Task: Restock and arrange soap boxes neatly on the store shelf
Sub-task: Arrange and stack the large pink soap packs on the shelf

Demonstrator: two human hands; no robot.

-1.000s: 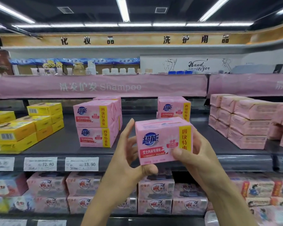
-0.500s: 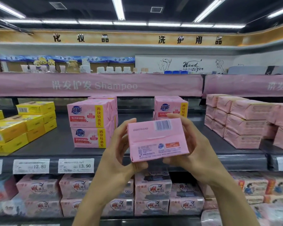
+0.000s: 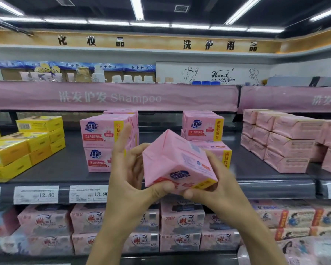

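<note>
The pink soap pack (image 3: 176, 161) is being turned in the air before the front edge of the shelf (image 3: 65, 169): its barcode side was facing the camera, and now a folded end is showing, so placing is not yet beginning. The left hand (image 3: 130, 175) and the right hand (image 3: 218, 188) are both gripping it, thumbs underneath. Behind it the left stack (image 3: 103, 146) and the right stack (image 3: 203, 127) of matching packs are standing with bare shelf between them.

Lit from above by long fluorescent tubes (image 3: 137, 8) on a black ceiling (image 3: 94, 6) with air vents (image 3: 181, 8). Topped along the far wall by a tan signage band (image 3: 161, 42) with black Chinese characters. Fronted by a pink header banner (image 3: 111, 97) reading "Shampoo", above a dark grey shelf (image 3: 69, 165) edged with white price tags (image 3: 36, 194). Backed further off by a white "Hand sanitizer" panel (image 3: 212, 73).
</note>
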